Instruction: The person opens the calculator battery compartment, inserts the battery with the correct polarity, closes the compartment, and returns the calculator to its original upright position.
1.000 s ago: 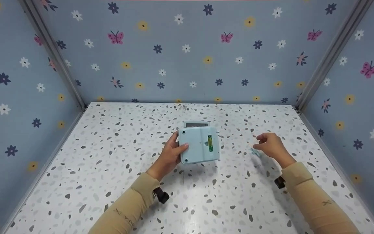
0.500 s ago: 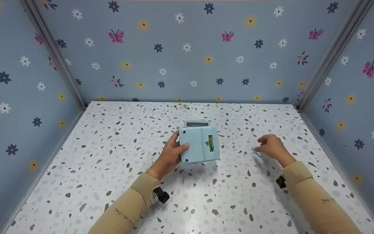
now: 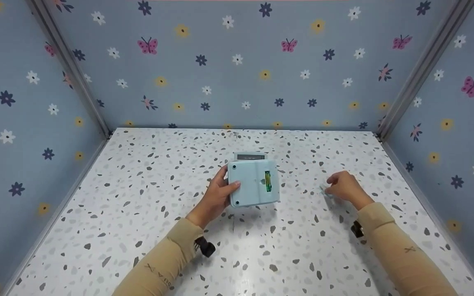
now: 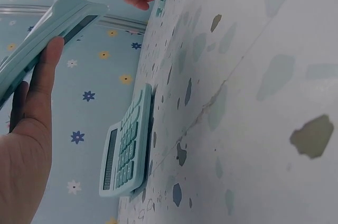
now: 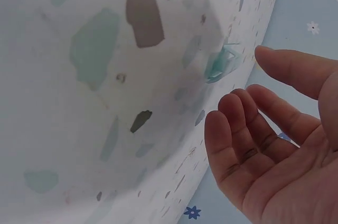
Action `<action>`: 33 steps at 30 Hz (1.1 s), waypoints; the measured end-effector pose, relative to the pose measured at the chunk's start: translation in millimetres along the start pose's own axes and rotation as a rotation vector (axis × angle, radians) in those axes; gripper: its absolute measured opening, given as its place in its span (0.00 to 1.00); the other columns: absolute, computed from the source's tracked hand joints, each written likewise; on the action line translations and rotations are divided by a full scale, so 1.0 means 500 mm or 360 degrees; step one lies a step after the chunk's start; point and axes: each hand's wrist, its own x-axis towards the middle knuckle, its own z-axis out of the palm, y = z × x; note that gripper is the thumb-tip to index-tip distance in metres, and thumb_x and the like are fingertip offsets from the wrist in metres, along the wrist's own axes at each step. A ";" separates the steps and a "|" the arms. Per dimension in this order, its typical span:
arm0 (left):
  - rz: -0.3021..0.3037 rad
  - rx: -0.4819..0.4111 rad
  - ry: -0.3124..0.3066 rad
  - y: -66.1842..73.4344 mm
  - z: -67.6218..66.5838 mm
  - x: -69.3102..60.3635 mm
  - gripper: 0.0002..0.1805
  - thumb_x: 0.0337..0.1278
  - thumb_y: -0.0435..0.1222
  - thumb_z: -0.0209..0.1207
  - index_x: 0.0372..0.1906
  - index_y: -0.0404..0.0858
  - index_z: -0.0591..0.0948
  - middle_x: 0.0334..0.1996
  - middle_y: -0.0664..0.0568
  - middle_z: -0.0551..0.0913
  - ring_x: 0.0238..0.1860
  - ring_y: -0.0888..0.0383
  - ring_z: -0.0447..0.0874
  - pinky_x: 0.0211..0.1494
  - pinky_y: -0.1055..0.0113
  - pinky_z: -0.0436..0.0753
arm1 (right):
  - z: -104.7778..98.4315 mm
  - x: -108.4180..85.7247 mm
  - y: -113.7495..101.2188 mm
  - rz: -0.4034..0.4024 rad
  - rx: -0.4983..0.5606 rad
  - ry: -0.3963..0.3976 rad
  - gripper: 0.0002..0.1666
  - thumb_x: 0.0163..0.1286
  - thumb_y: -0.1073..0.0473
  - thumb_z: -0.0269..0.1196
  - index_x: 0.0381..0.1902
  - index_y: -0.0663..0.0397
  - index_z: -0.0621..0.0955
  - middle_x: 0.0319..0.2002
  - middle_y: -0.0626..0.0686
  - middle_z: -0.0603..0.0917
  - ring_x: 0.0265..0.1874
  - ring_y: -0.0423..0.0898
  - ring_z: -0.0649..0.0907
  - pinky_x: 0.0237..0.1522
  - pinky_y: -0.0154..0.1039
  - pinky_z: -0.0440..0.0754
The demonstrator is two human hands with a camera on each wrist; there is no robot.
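My left hand (image 3: pixel 215 195) grips a light blue calculator (image 3: pixel 246 187) by its left edge, thumb across its back. That back faces up, and a green battery (image 3: pixel 268 181) shows in its uncovered slot. In the left wrist view the calculator (image 4: pixel 63 18) is lifted off the table. A small light blue battery cover (image 5: pixel 223 64) lies on the table by my right hand (image 3: pixel 345 188). The right wrist view shows that hand's fingers (image 5: pixel 232 134) loosely bent, thumb apart, with nothing between them. In the head view the fingers partly hide the cover.
Behind the held calculator, a second light blue calculator (image 4: pixel 129 142) lies on the table, keys up; the head view shows only its screen end (image 3: pixel 250 156). The speckled white table (image 3: pixel 159 164) is bordered by flower-patterned walls (image 3: pixel 237 82) at the back and both sides.
My right hand has shifted slightly to the right, and its fingertips have drawn closer together near the cover. My left hand keeps holding the calculator in about the same place.
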 end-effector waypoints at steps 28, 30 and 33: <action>-0.0046 0.0021 0.0045 0.002 0.000 0.001 0.41 0.81 0.34 0.58 0.88 0.48 0.52 0.81 0.35 0.69 0.74 0.38 0.77 0.73 0.43 0.83 | 0.004 0.025 -0.003 0.0093 -0.0032 -0.0125 0.26 0.74 0.61 0.68 0.64 0.73 0.82 0.58 0.69 0.86 0.46 0.52 0.86 0.51 0.46 0.87; -0.0050 0.0020 0.0048 0.004 0.001 0.000 0.41 0.81 0.33 0.57 0.88 0.48 0.52 0.81 0.35 0.69 0.75 0.38 0.77 0.73 0.42 0.82 | 0.005 0.025 -0.005 0.0106 -0.0032 -0.0130 0.26 0.74 0.61 0.68 0.64 0.73 0.82 0.57 0.69 0.87 0.46 0.52 0.86 0.52 0.46 0.87; -0.0057 0.0016 0.0051 0.004 0.001 0.000 0.41 0.81 0.33 0.57 0.88 0.48 0.53 0.81 0.36 0.68 0.75 0.38 0.76 0.74 0.41 0.81 | 0.006 0.027 -0.005 0.0120 -0.0035 -0.0138 0.26 0.74 0.62 0.68 0.64 0.73 0.82 0.57 0.68 0.87 0.46 0.52 0.86 0.51 0.46 0.87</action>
